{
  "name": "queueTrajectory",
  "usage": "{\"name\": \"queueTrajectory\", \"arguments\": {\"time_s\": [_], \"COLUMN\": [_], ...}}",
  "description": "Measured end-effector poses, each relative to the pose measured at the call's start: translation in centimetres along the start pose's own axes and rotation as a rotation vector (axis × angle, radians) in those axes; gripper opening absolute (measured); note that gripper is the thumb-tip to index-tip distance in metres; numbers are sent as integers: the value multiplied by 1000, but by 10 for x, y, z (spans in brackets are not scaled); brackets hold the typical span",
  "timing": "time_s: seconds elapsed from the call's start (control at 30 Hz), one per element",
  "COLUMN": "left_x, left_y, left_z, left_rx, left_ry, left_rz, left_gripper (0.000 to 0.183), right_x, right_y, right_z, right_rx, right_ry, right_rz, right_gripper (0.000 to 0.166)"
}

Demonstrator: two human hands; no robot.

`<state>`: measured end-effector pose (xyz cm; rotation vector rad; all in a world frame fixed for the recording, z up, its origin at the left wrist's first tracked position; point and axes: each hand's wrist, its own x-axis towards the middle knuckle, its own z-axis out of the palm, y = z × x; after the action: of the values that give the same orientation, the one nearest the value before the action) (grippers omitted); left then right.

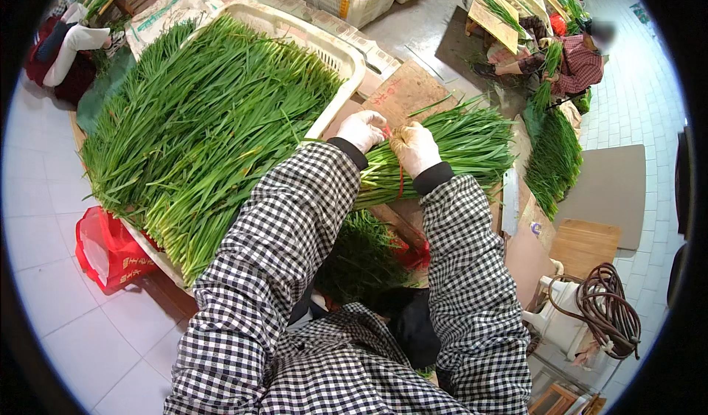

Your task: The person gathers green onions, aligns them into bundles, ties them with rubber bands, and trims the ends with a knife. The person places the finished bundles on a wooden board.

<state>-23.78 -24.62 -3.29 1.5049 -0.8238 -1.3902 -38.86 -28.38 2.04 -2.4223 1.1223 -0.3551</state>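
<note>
A bundle of green garlic chives (464, 138) lies crosswise before me on a wooden board. Around it runs a thin red tie (401, 183), whose upper part is at my fingers. My left hand (358, 130), in a white glove, pinches the tie at the top of the bundle. Close beside it, my right hand (416, 145), gloved too and stained at the fingers, is closed on the tie above the stalks. The fingertips partly hide the tie, so whether it is knotted cannot be told. To the left, loose chives (221, 111) heap up in a white plastic crate (345, 91).
A cleaver (510, 202) lies right of the bundle. Behind it rests a wooden board (406, 91) bearing writing. A red bag (113, 249) is at left, a coiled cable (608, 310) at right. Co-workers sit at upper right (578, 64) and upper left (69, 50).
</note>
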Motion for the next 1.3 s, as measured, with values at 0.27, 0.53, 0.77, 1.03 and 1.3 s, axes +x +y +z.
{"name": "queueTrajectory", "arguments": {"time_s": [0.27,0.53,0.77,1.03,1.3], "left_x": [-12,-23,-41,-36,-48], "left_y": [10,13,22,19,31], "left_z": [13,5,8,3,3], "left_rx": [-45,-87,98,55,379], "left_ry": [80,124,62,-21,-1], "left_rz": [-62,-121,0,11,265], "left_gripper": [36,40,43,18,7], "right_x": [4,1,-4,-16,-24], "right_y": [52,12,16,-25,-16], "right_z": [30,8,12,4,9], "right_rx": [-290,-564,-520,-183,-87], "right_ry": [-203,-236,-242,-104,-34], "right_rz": [-115,-360,-353,204,175], "right_gripper": [20,19,16,17,15]}}
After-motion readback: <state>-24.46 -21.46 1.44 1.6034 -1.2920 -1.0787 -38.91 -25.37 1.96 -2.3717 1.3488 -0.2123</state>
